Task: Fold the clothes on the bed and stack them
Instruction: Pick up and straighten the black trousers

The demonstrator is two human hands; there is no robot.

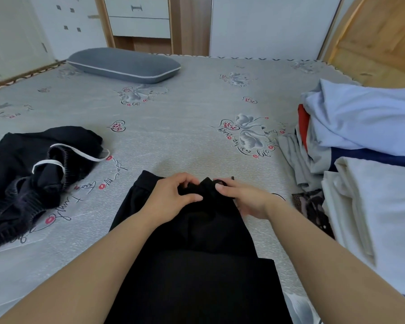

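Hands, L & R, fingers curled, prob. pinching black garment.

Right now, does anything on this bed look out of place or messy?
Nothing damaged or spilled. The black jacket at left lies crumpled and unfolded, and the heap at right is loosely piled, with a patterned piece poking out underneath. Both hands pinch the bunched top of the black garment.
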